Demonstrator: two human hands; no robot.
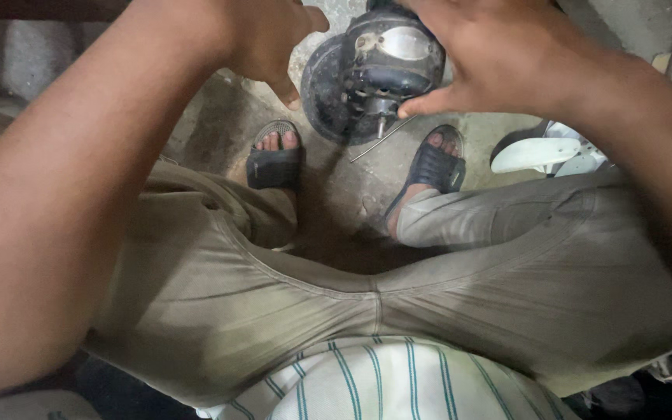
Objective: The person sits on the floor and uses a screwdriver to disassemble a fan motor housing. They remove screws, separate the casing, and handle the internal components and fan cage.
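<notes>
A dark, dusty fan motor [379, 74] with a short shaft pointing toward me hangs above the floor between my feet. My right hand [499, 50] grips its upper right side, index finger stretched along the lower edge. My left hand [266, 43] sits just left of the motor, fingers curled and apart; whether it touches the round back plate is unclear. A thin metal rod [383, 140] lies on the floor under the motor.
I sit with knees apart in khaki trousers, dark sandals [275, 155] on a stained concrete floor [336, 187]. White plastic fan blades [542, 152] lie at right beside my leg. A concrete wall runs at left.
</notes>
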